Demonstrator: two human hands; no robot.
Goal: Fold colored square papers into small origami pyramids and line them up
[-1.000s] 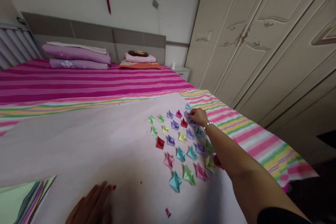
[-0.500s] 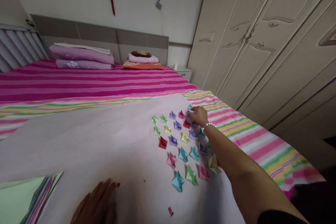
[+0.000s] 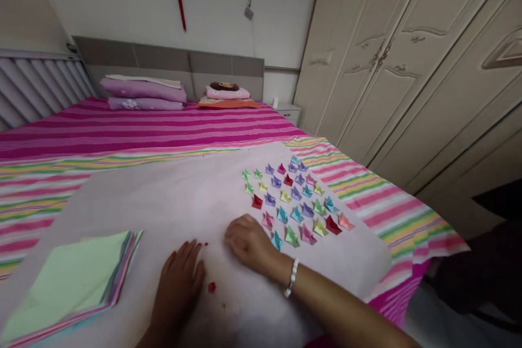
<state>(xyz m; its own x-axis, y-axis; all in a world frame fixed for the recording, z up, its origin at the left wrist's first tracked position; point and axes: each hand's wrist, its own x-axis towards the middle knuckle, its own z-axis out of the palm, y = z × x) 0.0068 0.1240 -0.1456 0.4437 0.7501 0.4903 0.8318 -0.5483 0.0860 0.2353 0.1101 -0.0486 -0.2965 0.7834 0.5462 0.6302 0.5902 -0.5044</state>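
Note:
My left hand (image 3: 179,277) lies flat on a pale board, its fingers stretched out and slightly apart. Small red scraps (image 3: 211,287) are just beside it. Over the middle of the board is my right hand (image 3: 250,242), with a white beaded bracelet (image 3: 291,278) at the wrist. Its fingers curl inward, and whatever they might hold is hidden. Close to its knuckles stands a pink folded paper boat (image 3: 268,221), one of several in rows. A turquoise paper boat (image 3: 277,240) sits beside the back of that hand.
A stack of coloured paper (image 3: 77,277), light green on top, lies at the left. The pale board (image 3: 163,196) rests on a striped bed (image 3: 196,129). Folded bedding (image 3: 142,92) and a headboard (image 3: 163,58) are behind, with a wardrobe (image 3: 391,87) to the right.
My right hand has left the far row of boats and come back toward me and to the left. The view has shifted, showing more of the paper stack and my left hand.

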